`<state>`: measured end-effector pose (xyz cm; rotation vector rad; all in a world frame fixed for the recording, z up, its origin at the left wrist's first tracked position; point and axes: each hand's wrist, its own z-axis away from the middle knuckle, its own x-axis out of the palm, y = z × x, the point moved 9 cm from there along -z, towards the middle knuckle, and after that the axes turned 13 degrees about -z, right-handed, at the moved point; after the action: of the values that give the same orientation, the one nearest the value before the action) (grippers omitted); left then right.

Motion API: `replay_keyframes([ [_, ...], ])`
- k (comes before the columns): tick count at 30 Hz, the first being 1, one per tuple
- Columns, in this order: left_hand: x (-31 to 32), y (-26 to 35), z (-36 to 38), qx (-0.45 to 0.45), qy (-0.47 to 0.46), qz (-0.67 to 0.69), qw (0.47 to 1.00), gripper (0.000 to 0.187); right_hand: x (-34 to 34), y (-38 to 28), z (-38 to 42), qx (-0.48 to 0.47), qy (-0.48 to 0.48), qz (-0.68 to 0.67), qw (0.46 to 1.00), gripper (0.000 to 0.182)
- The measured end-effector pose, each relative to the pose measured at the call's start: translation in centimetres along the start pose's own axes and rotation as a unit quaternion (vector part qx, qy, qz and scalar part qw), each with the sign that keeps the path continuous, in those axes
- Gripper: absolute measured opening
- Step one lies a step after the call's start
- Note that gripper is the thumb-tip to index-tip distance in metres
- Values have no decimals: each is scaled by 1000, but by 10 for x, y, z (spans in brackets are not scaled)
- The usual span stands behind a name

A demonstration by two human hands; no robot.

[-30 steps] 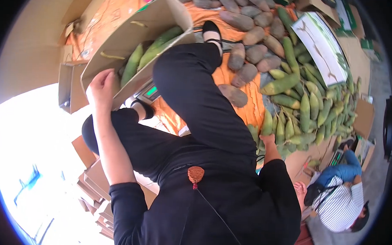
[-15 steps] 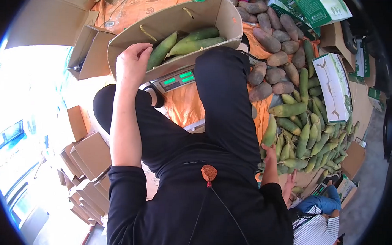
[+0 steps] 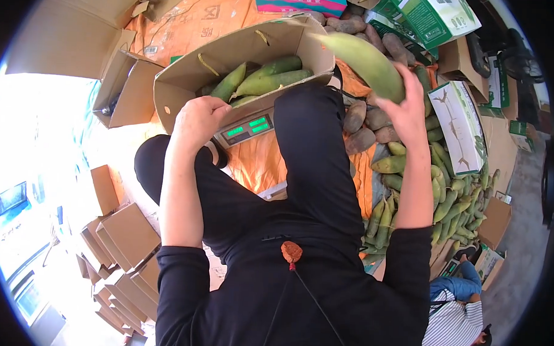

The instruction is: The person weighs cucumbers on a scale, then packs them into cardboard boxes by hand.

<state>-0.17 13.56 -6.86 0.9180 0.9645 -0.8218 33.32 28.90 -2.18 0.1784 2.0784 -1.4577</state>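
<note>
1. Right hand [image 3: 407, 113] raised above the right knee, fingers clamped around the thick end of a long green-husked corn cob [image 3: 363, 60]; cob held level, tip pointing toward the open brown cardboard box [image 3: 176, 96], probably to clear the box wall.
2. Left hand [image 3: 199, 118] resting on the near front edge of that box, fingers curled over the cardboard, seemingly to steady it; holding nothing else, and how tightly it presses cannot be told.
3. Hands well apart, one at each end of the box.
4. Inside the box: several more green-husked cobs [image 3: 265, 75] lying lengthwise, side by side, stacked toward the right half.
5. Box seated on a grey electronic scale with green digits [image 3: 247, 126], display facing the person, likely so the weight stays readable from the seated position; figures too small to read.
6. Black-trousered knees [image 3: 308, 150] bent on either side of the scale, right leg passing just in front of the box's right end.
7. Orange sheet [image 3: 262, 157] spread on the floor beneath scale and produce.
8. Right of the leg: brown oval tubers [image 3: 361, 124] in a loose group, then a heap of green corn cobs [image 3: 450, 200] beyond them, within reach of the right arm.
9. Farther out: flattened and folded cardboard cartons [image 3: 125, 235] at left, green-and-white printed cartons [image 3: 438, 17] at top right, another person in a striped shirt [image 3: 451, 328] at lower right.
</note>
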Motion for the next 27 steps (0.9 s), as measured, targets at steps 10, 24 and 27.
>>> replay_keyframes([
  [10,-1,0,0,-13,-28,20,999,23,143,-67,-58,-212,-77,62,972,64],
  [24,-1,-4,-4,-6,12,38,999,22,82,204,125,263,17,-123,957,26],
  [27,-6,-7,-7,-9,48,46,998,21,105,235,192,363,-33,-225,904,25],
])
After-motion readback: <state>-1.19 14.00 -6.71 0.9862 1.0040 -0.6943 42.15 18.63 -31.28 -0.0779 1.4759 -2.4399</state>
